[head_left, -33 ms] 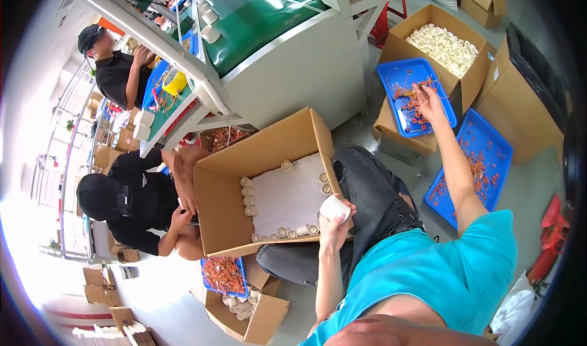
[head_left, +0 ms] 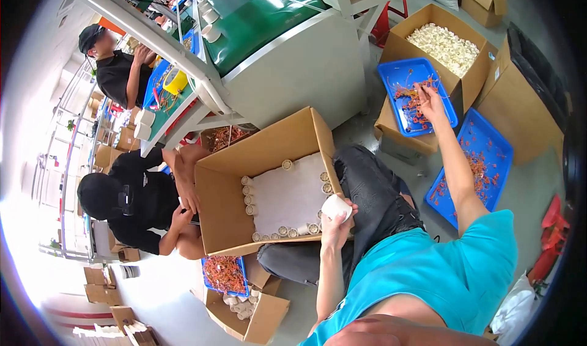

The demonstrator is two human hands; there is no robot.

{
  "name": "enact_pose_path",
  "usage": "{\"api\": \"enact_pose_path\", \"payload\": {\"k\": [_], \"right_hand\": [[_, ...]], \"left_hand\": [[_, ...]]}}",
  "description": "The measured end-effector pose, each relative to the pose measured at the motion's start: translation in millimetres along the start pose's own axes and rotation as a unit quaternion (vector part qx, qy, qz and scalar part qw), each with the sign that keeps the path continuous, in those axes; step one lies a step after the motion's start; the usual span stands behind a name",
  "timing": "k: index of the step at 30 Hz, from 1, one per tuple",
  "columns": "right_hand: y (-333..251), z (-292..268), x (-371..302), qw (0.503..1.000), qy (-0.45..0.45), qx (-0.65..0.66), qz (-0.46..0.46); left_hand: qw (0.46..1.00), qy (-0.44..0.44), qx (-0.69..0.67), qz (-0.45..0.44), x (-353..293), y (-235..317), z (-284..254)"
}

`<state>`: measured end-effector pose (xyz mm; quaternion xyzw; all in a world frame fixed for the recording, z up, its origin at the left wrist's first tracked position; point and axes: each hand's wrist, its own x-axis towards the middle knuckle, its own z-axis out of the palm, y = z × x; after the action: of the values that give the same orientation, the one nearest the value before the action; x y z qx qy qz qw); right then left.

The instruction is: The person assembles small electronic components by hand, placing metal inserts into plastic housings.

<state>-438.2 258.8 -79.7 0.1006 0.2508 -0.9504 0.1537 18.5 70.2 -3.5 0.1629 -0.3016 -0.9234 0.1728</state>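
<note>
White cups [head_left: 283, 231] only edge the carton [head_left: 263, 145], your left hand [head_left: 335, 224] has its fingers round another cup [head_left: 335, 206] at its 4 o'clock rim, and your right hand [head_left: 430, 103], grip unclear, hovers over orange wires [head_left: 409, 94] in the 2 o'clock tray [head_left: 403, 69].

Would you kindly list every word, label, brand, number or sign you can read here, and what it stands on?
No text can be read.
White cup-shaped piece in the left hand: no legible marking.
Pale mark on the black shirt beside the large carton: too small to read.
</note>
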Motion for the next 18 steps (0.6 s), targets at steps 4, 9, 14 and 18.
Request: {"api": "enact_pose_path", "payload": {"k": [4, 9, 14, 18], "right_hand": [[-15, -33, 16, 0.998, -0.045, -0.034, 0.001], [3, 49, -54, 0.443, 0.020, -0.819, -0.364], [-20, 87, -105, 0.368, 0.066, -0.878, -0.300], [18, 112, -144, 0.520, -0.157, -0.738, -0.401]], "left_hand": [[0.999, -0.034, 0.027, -0.022, 6, -6, 7], [0.992, 0.000, 0.122, 0.021, -5, -4, 1], [0.985, 0.003, 0.171, 0.018, -1, -2, 4], [0.917, -0.021, 0.375, 0.138, 1, 16, 39]]}}
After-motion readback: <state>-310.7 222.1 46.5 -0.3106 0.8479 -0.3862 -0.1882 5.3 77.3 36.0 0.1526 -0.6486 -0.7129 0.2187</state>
